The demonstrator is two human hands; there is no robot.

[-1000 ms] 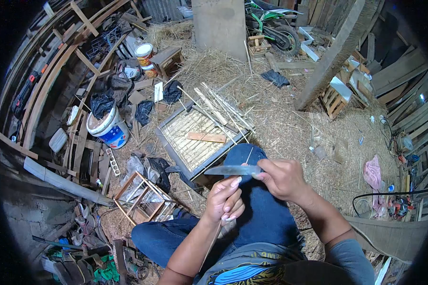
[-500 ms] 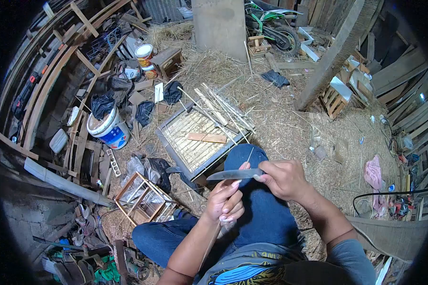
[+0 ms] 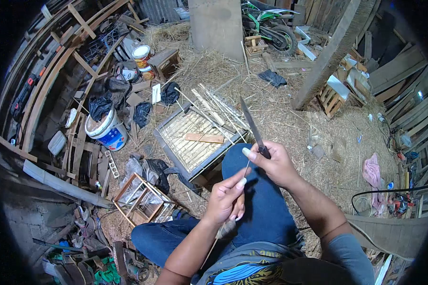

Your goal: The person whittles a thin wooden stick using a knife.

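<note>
My right hand (image 3: 278, 166) grips the dark handle of a knife (image 3: 252, 123), its long blade pointing up and away from me. My left hand (image 3: 227, 200) is closed around a thin stick (image 3: 247, 168), which looks like a bamboo or wood strip. The stick's upper end reaches my right thumb; whether they touch I cannot tell. Its lower part runs back along my left forearm. Both hands are above my jeans-covered knee (image 3: 235, 159). Just beyond it stands a slatted, framed low table (image 3: 173, 142), bearing a short board (image 3: 203, 137) and several thin strips (image 3: 209, 102).
A small wooden frame (image 3: 138, 202) lies at left, near a white bucket (image 3: 110, 130) with a black bag on it. A wooden post (image 3: 325, 61) leans at right. Straw covers the floor, and a motorbike (image 3: 271, 31) stands at the back.
The knife has swung from lying sideways across the stick to pointing up and away. My right hand has shifted slightly left and rotated. My left hand still holds the stick.
</note>
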